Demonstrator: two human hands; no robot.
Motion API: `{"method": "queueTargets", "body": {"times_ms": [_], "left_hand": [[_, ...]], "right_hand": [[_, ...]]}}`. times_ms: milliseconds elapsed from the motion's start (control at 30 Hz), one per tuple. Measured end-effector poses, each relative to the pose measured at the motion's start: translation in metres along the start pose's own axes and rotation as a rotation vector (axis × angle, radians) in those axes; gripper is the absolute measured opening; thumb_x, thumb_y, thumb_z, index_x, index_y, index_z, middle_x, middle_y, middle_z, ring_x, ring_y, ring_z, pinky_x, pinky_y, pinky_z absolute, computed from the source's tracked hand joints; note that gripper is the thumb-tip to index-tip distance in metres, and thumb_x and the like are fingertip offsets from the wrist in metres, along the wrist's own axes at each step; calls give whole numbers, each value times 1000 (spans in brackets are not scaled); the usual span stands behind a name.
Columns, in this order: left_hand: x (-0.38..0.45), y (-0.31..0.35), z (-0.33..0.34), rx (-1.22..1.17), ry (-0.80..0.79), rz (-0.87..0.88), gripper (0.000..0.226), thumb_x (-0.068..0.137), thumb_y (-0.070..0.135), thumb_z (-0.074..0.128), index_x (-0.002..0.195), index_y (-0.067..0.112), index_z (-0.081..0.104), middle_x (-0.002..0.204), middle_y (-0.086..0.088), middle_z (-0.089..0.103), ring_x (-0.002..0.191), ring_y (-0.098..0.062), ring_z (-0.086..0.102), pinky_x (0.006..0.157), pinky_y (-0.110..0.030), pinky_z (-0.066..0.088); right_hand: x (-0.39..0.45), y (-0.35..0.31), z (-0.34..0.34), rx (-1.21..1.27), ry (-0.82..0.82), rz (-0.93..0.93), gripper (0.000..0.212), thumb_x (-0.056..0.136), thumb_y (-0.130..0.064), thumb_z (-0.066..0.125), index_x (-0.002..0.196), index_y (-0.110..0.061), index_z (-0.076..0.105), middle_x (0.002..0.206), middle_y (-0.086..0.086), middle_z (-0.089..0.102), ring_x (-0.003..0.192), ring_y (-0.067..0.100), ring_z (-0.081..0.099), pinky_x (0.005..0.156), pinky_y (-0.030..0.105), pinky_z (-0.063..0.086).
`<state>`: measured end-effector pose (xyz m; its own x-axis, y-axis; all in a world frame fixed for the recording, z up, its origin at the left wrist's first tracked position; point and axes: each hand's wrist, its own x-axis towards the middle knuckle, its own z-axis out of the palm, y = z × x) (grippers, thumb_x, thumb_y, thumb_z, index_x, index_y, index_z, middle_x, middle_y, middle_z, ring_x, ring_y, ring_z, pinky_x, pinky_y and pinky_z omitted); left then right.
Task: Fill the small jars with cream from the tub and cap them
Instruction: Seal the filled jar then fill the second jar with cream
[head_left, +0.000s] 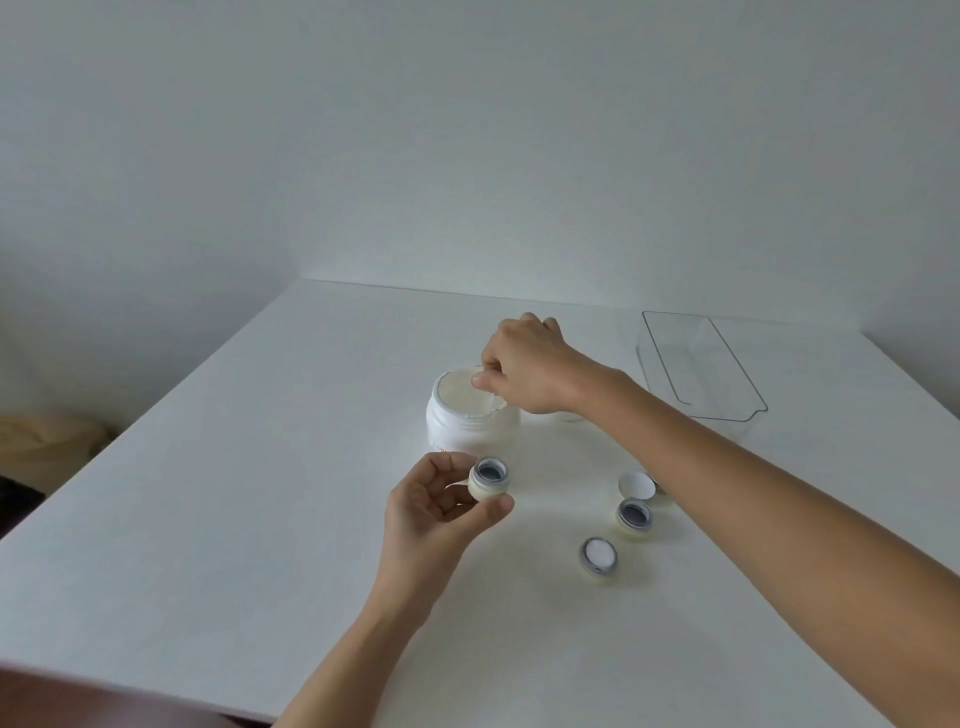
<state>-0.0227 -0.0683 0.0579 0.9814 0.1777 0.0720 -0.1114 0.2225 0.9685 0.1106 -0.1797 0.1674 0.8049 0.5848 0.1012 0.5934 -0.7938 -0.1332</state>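
Observation:
A white tub (470, 421) of cream stands open at the table's middle. My right hand (530, 364) hovers over its rim, fingers pinched on a thin, pale tool that dips into the tub; the tool is barely visible. In front of the tub, my left hand (441, 499) holds a small cream-coloured jar (488, 480) upright, its mouth open and dark inside. To the right on the table stand two more small jars: one open and dark inside (634, 519), one with white cream in it (598, 561). A round white lid (636, 486) lies behind them.
A clear plastic tray (701, 364) sits at the back right of the white table (234, 493). My right forearm crosses above the jars on the right. A small object is partly hidden behind my right wrist.

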Motion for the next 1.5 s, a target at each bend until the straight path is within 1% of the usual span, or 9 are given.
{"method": "queueTargets", "body": {"times_ms": [133,300,467,633,833,1067,1167,1233,1500], "left_hand": [[0,-1,0,-12,4,14,33,71,-10,80,94,10,67,86,0,76,67,-10,67,67,-18,55],[-1,-2,0,-22,7,34,35,71,-12,80,98,8,70,88,0,77,70,-10,67,68,-19,56],[-1,0,1,-38,28,52,35,72,-13,78,95,12,72,89,-2,78,75,-10,70,69,-17,55],[0,0,0,-45,49,67,34,73,-14,76,98,8,70,89,-3,78,79,-12,72,70,-18,55],[0,0,0,-56,69,74,33,73,-12,78,99,6,68,92,-5,78,83,-15,73,72,-19,56],[-1,0,1,-57,73,69,34,72,-10,79,98,10,70,93,-5,78,83,-14,74,71,-18,56],[-1,1,2,-56,69,65,36,72,-11,79,97,13,71,91,-4,78,82,-13,74,70,-18,56],[-2,1,1,-49,69,66,36,72,-11,79,98,12,71,91,-4,78,82,-13,74,70,-18,56],[-2,1,3,-31,61,68,36,71,-11,79,95,16,72,90,-4,78,79,-13,73,70,-19,56]], "right_hand": [[-5,9,-5,209,36,117,42,94,-30,54,71,5,56,73,18,64,76,26,51,80,35,33],[-13,19,-6,438,124,290,41,95,-28,55,84,9,68,43,-16,55,52,9,40,74,29,32],[-18,27,-2,626,172,427,34,94,-31,56,81,-3,71,70,-9,61,77,17,58,82,33,42],[-23,33,0,802,174,498,31,94,-29,56,81,-4,70,70,-16,56,80,11,50,58,16,36],[-41,36,0,977,117,511,29,91,-35,60,68,-19,65,95,-7,63,105,13,51,89,29,31],[-72,23,7,898,135,451,33,91,-36,60,66,-16,67,84,3,70,87,17,59,65,14,35],[-79,15,12,783,138,441,39,92,-36,58,73,-3,68,51,-10,54,56,19,50,56,25,33],[-81,12,15,688,152,440,41,93,-35,57,78,2,67,34,-14,43,41,6,38,60,27,29],[-94,13,5,457,248,425,39,93,-37,55,63,-14,64,41,-4,32,50,12,36,77,35,34]]}}
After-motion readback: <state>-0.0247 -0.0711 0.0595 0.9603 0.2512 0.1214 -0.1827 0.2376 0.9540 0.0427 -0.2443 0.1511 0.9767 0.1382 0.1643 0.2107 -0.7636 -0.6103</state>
